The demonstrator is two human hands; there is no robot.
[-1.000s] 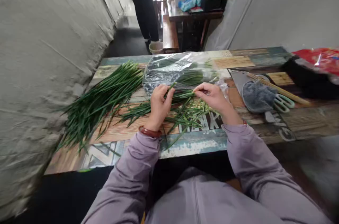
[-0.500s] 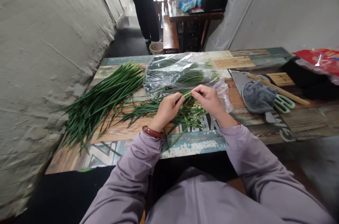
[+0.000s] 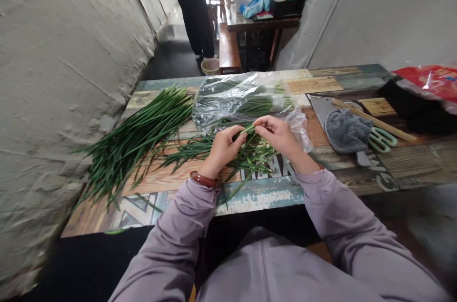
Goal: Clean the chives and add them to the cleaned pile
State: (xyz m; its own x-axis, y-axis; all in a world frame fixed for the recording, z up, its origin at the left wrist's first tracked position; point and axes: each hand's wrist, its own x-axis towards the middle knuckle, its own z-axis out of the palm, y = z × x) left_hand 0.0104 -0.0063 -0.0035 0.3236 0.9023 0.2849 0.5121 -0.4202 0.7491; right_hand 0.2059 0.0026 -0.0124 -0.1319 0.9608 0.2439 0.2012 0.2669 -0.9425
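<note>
My left hand [image 3: 225, 146] is closed round a few garlic chives [image 3: 247, 129], whose pale ends point right. The fingertips of my right hand [image 3: 277, 134] pinch those same ends. Beneath both hands lie loose chive leaves and pale trimmings [image 3: 262, 154]. To the left spreads a large pile of garlic chives [image 3: 143, 133], its cut ends toward the back. Just beyond my hands, a clear plastic bag [image 3: 217, 97] holds more chives.
On the right are a cleaver [image 3: 319, 108], wooden chopsticks [image 3: 389, 126], a grey cloth [image 3: 348, 131] and green-handled scissors [image 3: 382, 140]. A red bag [image 3: 432, 83] sits farther right. A person [image 3: 193, 7] stands beyond the table, near a bucket [image 3: 210, 66] and bench [image 3: 229, 47].
My right fingertips have shifted slightly left along the chive ends, and its fingers are a little more extended. My left hand keeps its hold in nearly the same place.
</note>
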